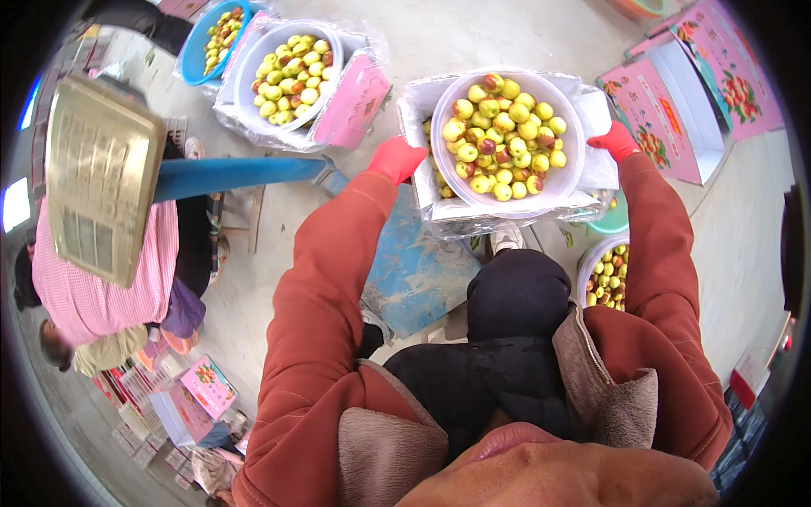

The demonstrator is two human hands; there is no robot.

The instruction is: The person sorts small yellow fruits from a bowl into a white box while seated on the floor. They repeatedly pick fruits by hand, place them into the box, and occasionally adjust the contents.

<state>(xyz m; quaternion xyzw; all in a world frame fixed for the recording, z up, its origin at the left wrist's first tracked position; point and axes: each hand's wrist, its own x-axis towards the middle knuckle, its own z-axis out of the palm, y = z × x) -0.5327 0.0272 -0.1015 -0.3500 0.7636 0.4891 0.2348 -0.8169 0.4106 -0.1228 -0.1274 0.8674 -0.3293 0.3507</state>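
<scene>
Between my two red-gloved hands is an open cardboard box (pixel 415 127) lined with clear plastic. My left hand (pixel 398 160) grips its left side, and my right hand (pixel 614 142) grips the right side. A round, translucent plastic basin (pixel 573 149) rests on top of the box, holding many yellow-green and reddish-brown jujubes (pixel 504 139). More jujubes show in the box beside the basin. Below the box lies the worn blue metal platform (pixel 412 272) of a floor scale. Its blue post (pixel 241 177) carries a display head (pixel 101 184) at the left.
Another box with a basin of jujubes (pixel 291 79) stands at upper left, beside a blue basin (pixel 193 54). Open pink cartons (pixel 665 120) lie at upper right. A jujube basin (pixel 586 266) and a green basin (pixel 611 218) sit near my right arm. People (pixel 108 272) are at left.
</scene>
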